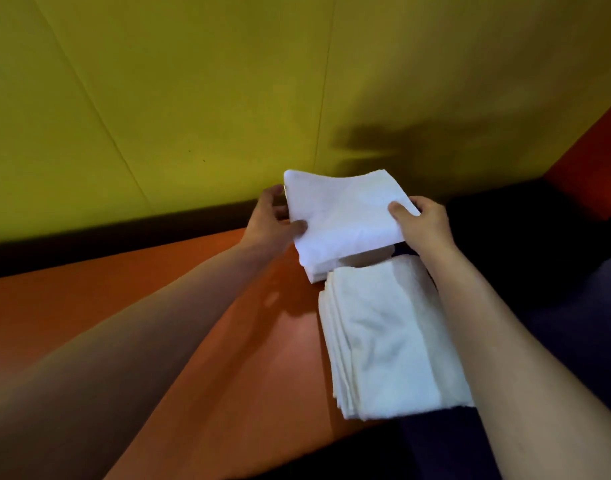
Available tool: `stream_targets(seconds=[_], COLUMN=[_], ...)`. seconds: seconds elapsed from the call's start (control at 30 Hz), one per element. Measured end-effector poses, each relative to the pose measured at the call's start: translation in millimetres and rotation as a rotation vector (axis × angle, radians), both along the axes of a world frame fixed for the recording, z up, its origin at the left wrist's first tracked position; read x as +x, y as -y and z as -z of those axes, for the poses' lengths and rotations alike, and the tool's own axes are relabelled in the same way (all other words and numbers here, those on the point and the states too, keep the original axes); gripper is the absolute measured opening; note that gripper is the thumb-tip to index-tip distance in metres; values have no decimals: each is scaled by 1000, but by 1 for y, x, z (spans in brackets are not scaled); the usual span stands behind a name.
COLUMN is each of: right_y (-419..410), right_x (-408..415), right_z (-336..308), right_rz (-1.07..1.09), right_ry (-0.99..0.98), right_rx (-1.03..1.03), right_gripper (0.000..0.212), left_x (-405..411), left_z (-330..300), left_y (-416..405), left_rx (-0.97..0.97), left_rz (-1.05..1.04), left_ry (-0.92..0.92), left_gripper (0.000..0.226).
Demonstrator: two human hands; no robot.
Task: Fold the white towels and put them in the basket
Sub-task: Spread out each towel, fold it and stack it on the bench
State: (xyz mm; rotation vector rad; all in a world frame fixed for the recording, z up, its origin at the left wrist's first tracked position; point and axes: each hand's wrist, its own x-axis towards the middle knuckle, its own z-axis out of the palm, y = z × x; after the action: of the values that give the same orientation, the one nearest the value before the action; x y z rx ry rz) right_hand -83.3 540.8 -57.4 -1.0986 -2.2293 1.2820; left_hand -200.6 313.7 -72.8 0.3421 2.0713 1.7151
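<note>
A folded white towel (342,216) is held up over the far part of the orange table (130,292). My left hand (272,216) grips its left edge, thumb on top. My right hand (421,220) grips its right edge the same way. Below and nearer to me lies a stack of folded white towels (387,341) at the table's right edge, under my right forearm. No basket is in view.
A yellow-green wall (193,98) rises behind the table, with a dark strip along its base. A dark area (525,237) lies to the right of the table, and an orange-red surface (595,161) shows at the far right.
</note>
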Motion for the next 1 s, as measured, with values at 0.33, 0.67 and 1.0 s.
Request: stream_targets(seconds=[0.33, 0.67, 1.0], right_y=[27, 107, 279], right_x=[10, 12, 33], right_z=[26, 3, -7], right_rz=[-384, -423, -644], right_ry=[476, 173, -4], right_rx=[571, 679, 631], right_gripper=[39, 41, 44], left_x=[33, 54, 112], left_z=[55, -4, -40], left_y=[9, 88, 257], left_rx=[-530, -749, -913], left_rz=[320, 272, 84], left_ry=[-589, -873, -907], left_gripper=[47, 50, 48])
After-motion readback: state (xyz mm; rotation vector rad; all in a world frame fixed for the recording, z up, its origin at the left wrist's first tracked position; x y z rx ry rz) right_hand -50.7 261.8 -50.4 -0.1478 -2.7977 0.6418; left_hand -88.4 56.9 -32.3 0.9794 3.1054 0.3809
